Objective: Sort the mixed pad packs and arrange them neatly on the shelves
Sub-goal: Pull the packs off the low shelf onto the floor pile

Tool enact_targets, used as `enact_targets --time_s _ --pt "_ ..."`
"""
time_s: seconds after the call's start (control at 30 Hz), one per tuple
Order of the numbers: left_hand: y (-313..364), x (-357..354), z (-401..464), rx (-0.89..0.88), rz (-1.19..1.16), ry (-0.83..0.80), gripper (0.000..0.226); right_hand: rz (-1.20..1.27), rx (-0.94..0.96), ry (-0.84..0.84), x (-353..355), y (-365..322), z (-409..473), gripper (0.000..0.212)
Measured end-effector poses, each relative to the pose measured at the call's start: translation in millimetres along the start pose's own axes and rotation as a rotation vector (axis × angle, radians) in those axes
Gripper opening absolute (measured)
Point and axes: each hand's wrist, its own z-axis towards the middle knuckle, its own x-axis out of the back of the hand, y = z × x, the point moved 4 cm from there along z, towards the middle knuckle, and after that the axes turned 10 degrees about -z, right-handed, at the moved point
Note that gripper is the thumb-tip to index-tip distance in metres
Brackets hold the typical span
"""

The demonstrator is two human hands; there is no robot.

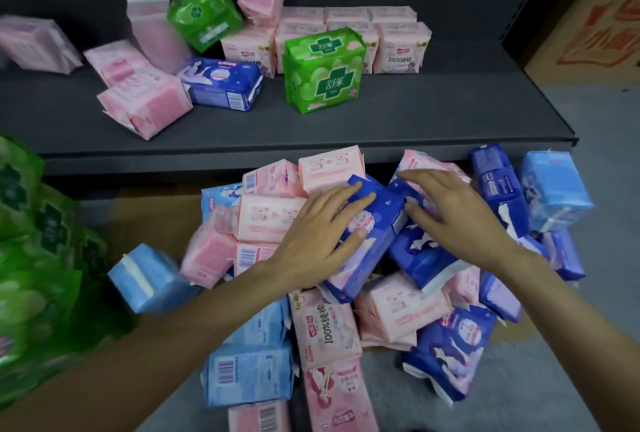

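Note:
A heap of mixed pad packs lies below the shelf: pink (270, 217), light blue (249, 376) and dark blue. My left hand (322, 234) lies with spread fingers on a dark blue pack (374, 241) at the top of the heap. My right hand (453, 217) touches a second dark blue pack (422, 255) beside it, fingers stretched out to the left. On the dark shelf (381, 120) stand a neat block of pink packs (401, 47), two green packs (323, 75), one dark blue pack (225, 85) and loose toppled pink packs (145, 102).
A blurred stack of green packs (31, 258) fills the left edge. More dark blue (498, 186) and light blue packs (554, 189) stand at the heap's right side. A cardboard box (588, 16) sits at the top right. Grey floor (554, 397) shows lower right.

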Motion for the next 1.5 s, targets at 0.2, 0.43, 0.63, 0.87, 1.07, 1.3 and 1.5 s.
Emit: enact_targets --time_s 0.2,0.43,0.63,0.87,1.07,1.3,1.5 --pt "-21.3 65.1 20.8 -0.079 0.016 0.23 0.036 -0.048 0.209 0.001 29.7 -15.7 50.4 0.037" --pt "-131.0 159.8 73.8 0.149 0.327 0.248 0.058 -0.245 0.388 0.035 7.5 -55.0 174.3 0.044" --pt "-217.6 179.7 118.2 0.406 0.512 0.051 0.089 -0.497 0.388 -0.014 -23.8 -71.1 275.6 0.069" --pt "-263.9 181.1 139.2 0.587 0.488 -0.123 0.112 -0.708 0.377 -0.094 -50.6 -76.8 324.5 0.048" --pt "-271.0 175.5 138.4 0.465 0.635 -0.023 0.097 -0.684 0.219 0.155 -37.7 -88.2 362.1 0.064" --pt "-277.4 167.8 141.0 0.475 0.696 -0.077 0.092 -1.12 0.373 0.194 -36.9 -101.0 455.3 0.077" --pt "-278.7 168.5 140.8 0.495 0.64 -0.06 0.089 -1.124 0.349 0.233 -33.1 -91.5 446.4 0.057"
